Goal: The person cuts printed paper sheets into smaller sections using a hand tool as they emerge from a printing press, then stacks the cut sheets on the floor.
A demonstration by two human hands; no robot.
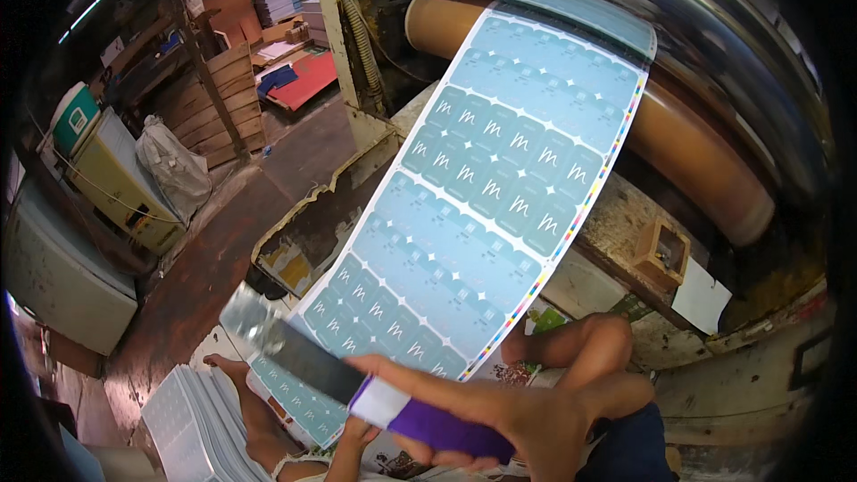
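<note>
A long blue-green printed sheet [446, 232] comes off a shiny metal roller [678, 0] and slopes down toward me. Its rows of rounded card shapes have a coloured strip along the right edge. My right hand [527, 419] is closed around the purple and white handle of a broad flat-bladed knife [312, 361]. The dark blade lies across the sheet's lower part, pointing left, its tip shiny. Below the blade, my left hand [354, 439] pinches the sheet near its lower edge; some of its fingers are hidden.
A stack of printed sheets [192, 424] stands at lower left, beside my leg. Brown rollers [705, 152] run beneath the metal one. A small wooden box [662, 250] sits on the ledge at right. Farther left are a white sack [170, 161] and a green-and-white cooler [76, 116].
</note>
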